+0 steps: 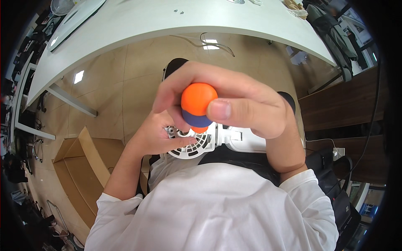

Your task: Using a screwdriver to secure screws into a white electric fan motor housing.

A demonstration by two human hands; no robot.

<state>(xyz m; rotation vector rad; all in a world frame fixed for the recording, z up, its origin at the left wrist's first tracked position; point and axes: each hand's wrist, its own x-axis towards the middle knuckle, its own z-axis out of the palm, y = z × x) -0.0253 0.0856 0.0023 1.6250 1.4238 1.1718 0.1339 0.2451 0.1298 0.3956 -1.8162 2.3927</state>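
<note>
My right hand (247, 98) is wrapped round the handle of a screwdriver (199, 98), which points down and is seen almost end-on. Its handle has a round orange top, a dark blue band and more orange below; the shaft and tip are hidden. Beneath it, on my lap, lies a white plastic part (203, 146) with a round, slotted rim. A flat white arm (247, 141) of this part runs off to the right. My left hand (157, 134) grips the slotted part at its left side, thumb across the top; some of its fingers are hidden.
A white table (138, 25) curves across the far side, with small metal pieces (179, 11) on it. An open cardboard box (79, 167) stands on the floor at left. A black bag (331, 180) is at right, beside wooden drawers (339, 96). A cable (217, 45) lies under the table.
</note>
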